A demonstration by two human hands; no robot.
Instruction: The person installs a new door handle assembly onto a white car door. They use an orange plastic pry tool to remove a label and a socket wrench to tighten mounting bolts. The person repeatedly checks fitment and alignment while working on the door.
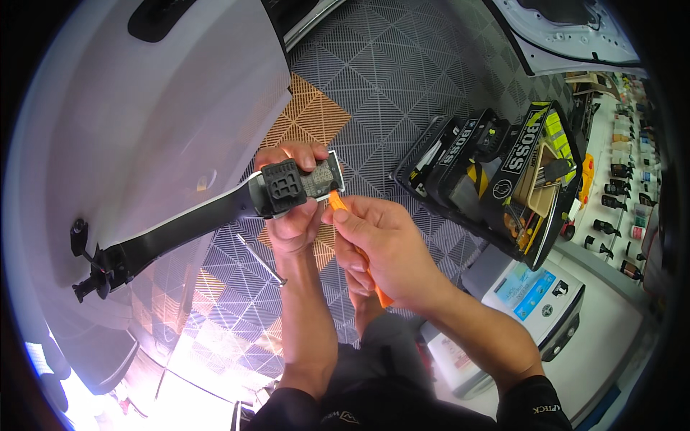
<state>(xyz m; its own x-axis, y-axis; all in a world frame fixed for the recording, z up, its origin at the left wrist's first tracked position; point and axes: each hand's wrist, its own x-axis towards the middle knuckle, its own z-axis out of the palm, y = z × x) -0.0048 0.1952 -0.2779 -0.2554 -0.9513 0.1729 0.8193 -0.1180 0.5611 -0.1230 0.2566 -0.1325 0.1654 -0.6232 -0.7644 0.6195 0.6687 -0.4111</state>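
Note:
My left hand (296,223) is wrapped round the wide end of a long car trim piece (194,224), black on the side facing me with a thin white edge. A black ribbed block (282,188) stands up on it beside my fingers. The narrow end reaches left in front of the white car panel and has black clips. In my right hand (377,241) is a slim orange tool (339,201), its tip at the edge of a grey textured patch (321,178) on the wide end. Whether the tip touches the patch or the rim, I cannot tell.
A white car body panel (165,93) fills the left side. To the right are an open black tool bag (460,165) with tools and a white machine (496,323) with a screen. Bottles (614,190) line the far right. A metal rod (260,258) shows over the tiled floor (388,65).

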